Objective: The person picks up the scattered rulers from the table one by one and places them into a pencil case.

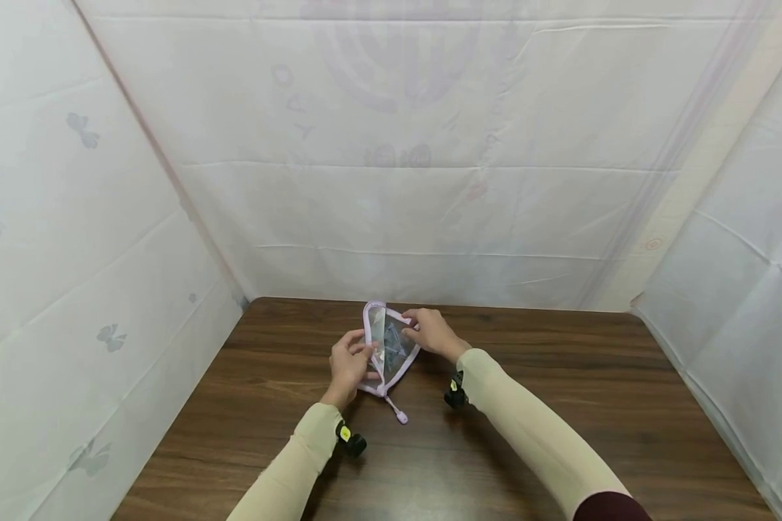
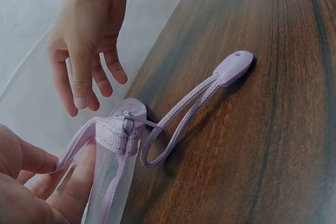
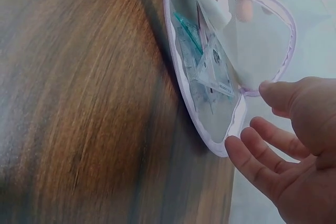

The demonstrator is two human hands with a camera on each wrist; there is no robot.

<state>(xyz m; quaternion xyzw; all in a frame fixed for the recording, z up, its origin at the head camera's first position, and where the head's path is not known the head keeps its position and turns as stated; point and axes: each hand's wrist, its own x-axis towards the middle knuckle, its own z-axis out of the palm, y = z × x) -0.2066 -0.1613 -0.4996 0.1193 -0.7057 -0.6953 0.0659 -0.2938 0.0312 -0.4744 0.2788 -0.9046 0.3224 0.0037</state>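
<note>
A translucent mesh pencil pouch with lilac edging stands open on the table. Clear set squares and a slim green piece show inside it. From its near end hangs a lilac cord loop with an oval pull tab. My left hand pinches the edging of one side of the opening between thumb and finger. On the far right side is my right hand, its fingers spread and relaxed; the thumb tip touches the edging, and nothing is gripped.
The brown wood-grain table ends at a white sheet hanging behind it. More white sheeting runs along both sides. Each wrist carries a small black camera.
</note>
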